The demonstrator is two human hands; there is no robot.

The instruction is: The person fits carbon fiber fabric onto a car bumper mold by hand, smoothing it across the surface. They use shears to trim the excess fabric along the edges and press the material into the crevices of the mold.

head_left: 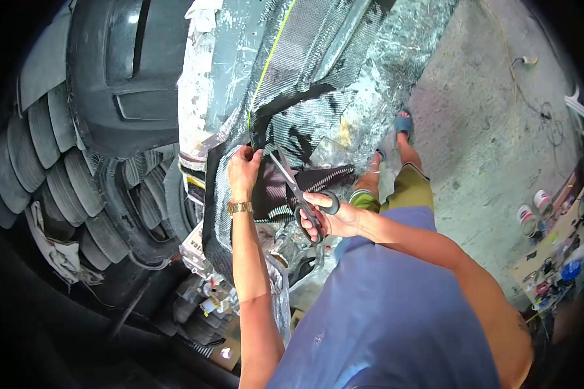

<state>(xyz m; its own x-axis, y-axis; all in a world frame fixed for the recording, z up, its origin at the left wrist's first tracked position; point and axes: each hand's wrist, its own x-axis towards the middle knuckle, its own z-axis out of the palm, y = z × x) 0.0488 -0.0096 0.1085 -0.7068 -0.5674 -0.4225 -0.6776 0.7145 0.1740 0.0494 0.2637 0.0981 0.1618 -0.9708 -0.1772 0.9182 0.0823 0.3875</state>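
My right hand (331, 219) is closed round the black handles of a pair of scissors (291, 176), fingers and thumb in the loops. The blades point up and left, their tips slightly apart, close to my left hand. My left hand (243, 170), with a gold watch (239, 207) on the wrist, pinches the edge of black-and-silver woven carbon fibre cloth (292, 78). The cloth lies over a large shaped part, and a yellow-green line (270, 59) runs along it. A dark folded flap of the cloth (318, 183) lies below the scissors. The exact pinch point is partly hidden by my fingers.
Crumpled clear plastic film (396, 61) covers the right side of the part. Tyres (65, 185) are stacked at the left, below a dark moulded panel (126, 74). White-and-red shoes (527, 220), a cluttered board (551, 272) and a cable (514, 71) lie on the right-hand floor.
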